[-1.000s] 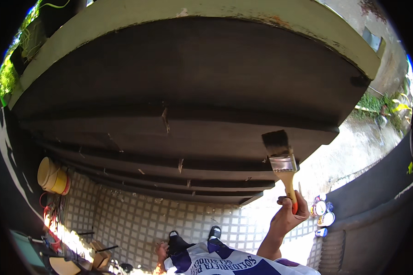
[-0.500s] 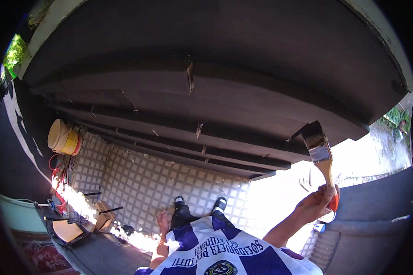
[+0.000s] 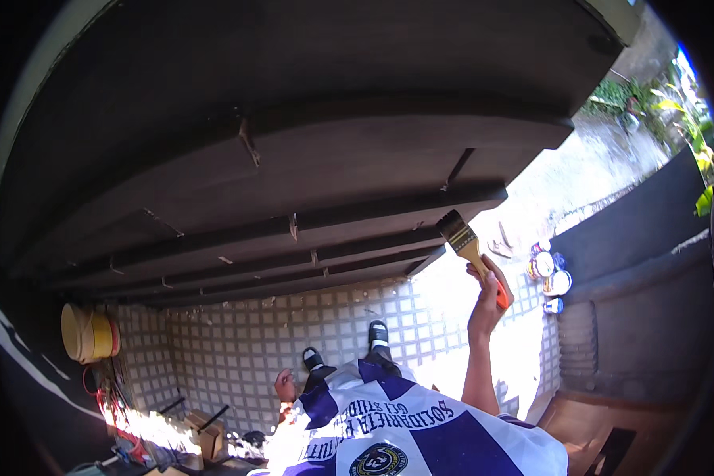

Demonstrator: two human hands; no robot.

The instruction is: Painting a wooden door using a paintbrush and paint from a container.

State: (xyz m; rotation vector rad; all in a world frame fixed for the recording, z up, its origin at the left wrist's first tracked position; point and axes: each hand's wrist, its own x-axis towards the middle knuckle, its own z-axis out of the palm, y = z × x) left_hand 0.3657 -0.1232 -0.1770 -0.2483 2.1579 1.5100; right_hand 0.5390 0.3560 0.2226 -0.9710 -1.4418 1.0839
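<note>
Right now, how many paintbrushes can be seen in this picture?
1: the paintbrush is right of the centre, held in the right grip. Others may be hidden in the clutter at lower left.

A floor of pale square tiles [image 3: 230, 341] set in a grey grid spreads below, washed out by strong sunlight toward the right, with another bright streak at lower left. A dark wall [image 3: 627, 238] curves along the right side, with sunlit pale ground [image 3: 611, 155] and green plants [image 3: 704, 201] beyond it; another dark wall [image 3: 36, 404] stands in shade at the left.
</note>
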